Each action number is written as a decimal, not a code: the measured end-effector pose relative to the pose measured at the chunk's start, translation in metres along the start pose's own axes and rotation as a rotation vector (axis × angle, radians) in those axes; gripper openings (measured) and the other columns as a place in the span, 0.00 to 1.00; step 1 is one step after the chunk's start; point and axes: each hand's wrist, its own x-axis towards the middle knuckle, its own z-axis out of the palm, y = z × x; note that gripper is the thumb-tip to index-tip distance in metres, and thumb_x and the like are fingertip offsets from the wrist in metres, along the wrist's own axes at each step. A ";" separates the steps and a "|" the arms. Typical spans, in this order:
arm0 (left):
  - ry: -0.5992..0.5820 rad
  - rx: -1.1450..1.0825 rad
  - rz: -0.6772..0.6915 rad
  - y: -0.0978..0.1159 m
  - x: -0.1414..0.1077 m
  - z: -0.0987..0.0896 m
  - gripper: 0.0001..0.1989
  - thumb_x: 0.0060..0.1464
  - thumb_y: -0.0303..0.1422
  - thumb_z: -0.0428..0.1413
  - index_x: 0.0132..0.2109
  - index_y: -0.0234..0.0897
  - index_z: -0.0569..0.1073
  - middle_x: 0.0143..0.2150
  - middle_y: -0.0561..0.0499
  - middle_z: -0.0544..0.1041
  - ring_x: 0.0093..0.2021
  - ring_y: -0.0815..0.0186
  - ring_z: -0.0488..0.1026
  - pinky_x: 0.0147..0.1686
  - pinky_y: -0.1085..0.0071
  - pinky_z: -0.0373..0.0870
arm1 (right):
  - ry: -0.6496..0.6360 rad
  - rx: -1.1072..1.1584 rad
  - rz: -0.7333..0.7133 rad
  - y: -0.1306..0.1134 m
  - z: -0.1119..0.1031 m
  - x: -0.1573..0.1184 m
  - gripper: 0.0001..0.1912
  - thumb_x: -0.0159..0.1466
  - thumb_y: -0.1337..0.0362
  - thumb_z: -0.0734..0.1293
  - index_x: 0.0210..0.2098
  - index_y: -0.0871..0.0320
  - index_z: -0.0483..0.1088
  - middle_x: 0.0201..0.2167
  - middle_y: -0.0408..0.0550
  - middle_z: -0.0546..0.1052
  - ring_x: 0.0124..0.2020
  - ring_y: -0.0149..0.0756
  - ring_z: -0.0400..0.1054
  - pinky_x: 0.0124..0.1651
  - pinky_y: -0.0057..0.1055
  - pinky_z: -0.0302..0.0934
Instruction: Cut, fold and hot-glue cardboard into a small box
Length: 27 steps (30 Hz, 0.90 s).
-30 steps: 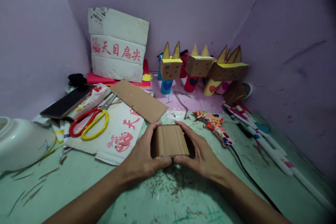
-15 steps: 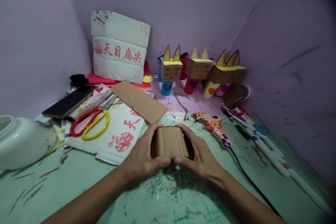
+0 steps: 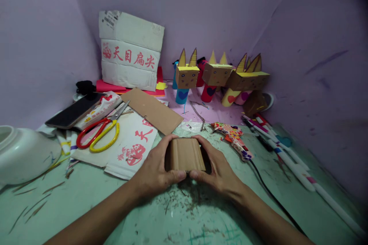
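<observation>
Between my two hands is a small brown piece of cardboard (image 3: 187, 154), bent into a curved, creased shape. My left hand (image 3: 157, 166) grips its left side, thumb along the near edge and fingers at the far edge. On the right side my right hand (image 3: 217, 166) holds it the same way, and the two thumb tips nearly meet. The fingers behind and under the cardboard are hidden. A flat brown cardboard sheet (image 3: 153, 110) and a white printed cardboard piece (image 3: 135, 149) lie just beyond my left hand. A flower-patterned glue gun (image 3: 234, 139) lies beyond my right hand.
Scissors (image 3: 106, 132) with red and yellow handles lie on the left by a phone (image 3: 76, 111). A white jar (image 3: 27, 157) stands at far left. Cardboard animal figures (image 3: 186, 78) line the back beside upright white cardboard (image 3: 130, 51). Markers (image 3: 293, 164) and a black cord (image 3: 271, 195) lie right.
Almost nothing differs. Both hands keep the same hold on the cardboard, and the whole view has shifted very slightly.
</observation>
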 end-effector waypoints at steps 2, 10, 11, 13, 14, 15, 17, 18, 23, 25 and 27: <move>-0.004 -0.008 -0.001 -0.002 0.000 0.000 0.38 0.44 0.42 0.61 0.60 0.38 0.56 0.57 0.40 0.66 0.56 0.50 0.65 0.54 0.53 0.63 | -0.023 0.017 0.014 0.001 -0.001 0.000 0.38 0.53 0.47 0.69 0.57 0.56 0.56 0.51 0.56 0.71 0.50 0.53 0.67 0.49 0.44 0.64; 0.032 0.037 -0.037 -0.002 0.001 0.003 0.39 0.41 0.39 0.63 0.59 0.39 0.57 0.57 0.40 0.67 0.56 0.49 0.66 0.54 0.53 0.64 | 0.008 -0.078 0.083 -0.001 0.005 -0.001 0.46 0.51 0.45 0.70 0.60 0.61 0.53 0.54 0.64 0.68 0.53 0.57 0.64 0.54 0.53 0.58; 0.033 0.048 -0.041 -0.002 0.002 0.002 0.39 0.41 0.40 0.63 0.59 0.39 0.57 0.57 0.40 0.67 0.56 0.49 0.66 0.54 0.53 0.64 | 0.015 -0.082 0.076 -0.001 0.006 -0.002 0.45 0.52 0.45 0.69 0.61 0.61 0.52 0.54 0.63 0.68 0.53 0.57 0.64 0.54 0.52 0.58; 0.029 0.057 -0.038 -0.001 0.001 0.002 0.39 0.42 0.41 0.63 0.59 0.39 0.57 0.57 0.40 0.67 0.56 0.48 0.66 0.53 0.53 0.65 | 0.013 -0.081 0.075 -0.001 0.006 -0.002 0.43 0.54 0.46 0.67 0.61 0.61 0.51 0.55 0.63 0.67 0.53 0.57 0.64 0.54 0.52 0.58; 0.027 0.057 -0.034 -0.001 0.001 0.001 0.39 0.42 0.41 0.63 0.60 0.39 0.57 0.57 0.40 0.67 0.55 0.48 0.66 0.53 0.53 0.65 | 0.009 -0.077 0.079 0.000 0.005 -0.003 0.43 0.54 0.47 0.67 0.62 0.61 0.51 0.54 0.63 0.68 0.52 0.56 0.64 0.53 0.52 0.58; 0.024 0.054 -0.030 -0.002 0.001 0.001 0.39 0.43 0.41 0.62 0.60 0.38 0.57 0.57 0.40 0.67 0.56 0.49 0.66 0.54 0.52 0.64 | -0.001 -0.069 0.081 0.000 0.003 -0.002 0.42 0.55 0.47 0.67 0.62 0.61 0.51 0.54 0.62 0.68 0.52 0.56 0.65 0.53 0.52 0.58; 0.016 0.036 -0.022 -0.002 0.000 -0.001 0.39 0.43 0.41 0.62 0.60 0.38 0.57 0.57 0.40 0.67 0.57 0.49 0.66 0.55 0.53 0.64 | -0.046 -0.037 0.069 -0.001 -0.002 -0.002 0.42 0.53 0.49 0.69 0.61 0.60 0.52 0.55 0.60 0.68 0.53 0.55 0.64 0.53 0.49 0.59; 0.005 0.021 -0.017 -0.002 0.000 -0.002 0.40 0.43 0.41 0.62 0.61 0.37 0.56 0.58 0.39 0.67 0.57 0.49 0.65 0.55 0.53 0.63 | -0.070 -0.021 0.056 -0.001 -0.005 -0.001 0.43 0.52 0.50 0.71 0.60 0.58 0.53 0.55 0.59 0.68 0.54 0.54 0.64 0.53 0.48 0.60; 0.115 0.122 0.021 0.003 0.005 -0.003 0.39 0.46 0.41 0.59 0.63 0.36 0.54 0.64 0.38 0.60 0.64 0.48 0.57 0.61 0.50 0.54 | 0.082 -0.042 0.100 -0.008 -0.004 0.002 0.38 0.47 0.59 0.75 0.54 0.55 0.58 0.44 0.52 0.73 0.38 0.43 0.70 0.39 0.39 0.66; 0.383 0.259 0.038 0.006 0.008 0.001 0.34 0.47 0.40 0.58 0.60 0.36 0.59 0.63 0.38 0.60 0.63 0.48 0.57 0.60 0.49 0.56 | 0.260 -0.053 0.180 -0.012 0.002 0.004 0.35 0.46 0.58 0.74 0.50 0.55 0.59 0.39 0.50 0.73 0.32 0.40 0.69 0.34 0.37 0.66; 0.554 0.280 0.028 0.010 0.009 0.009 0.26 0.50 0.39 0.56 0.54 0.35 0.63 0.56 0.38 0.66 0.54 0.50 0.66 0.53 0.51 0.66 | 0.429 -0.064 0.264 -0.016 0.008 0.006 0.34 0.45 0.56 0.74 0.47 0.56 0.59 0.38 0.51 0.73 0.32 0.42 0.69 0.34 0.39 0.67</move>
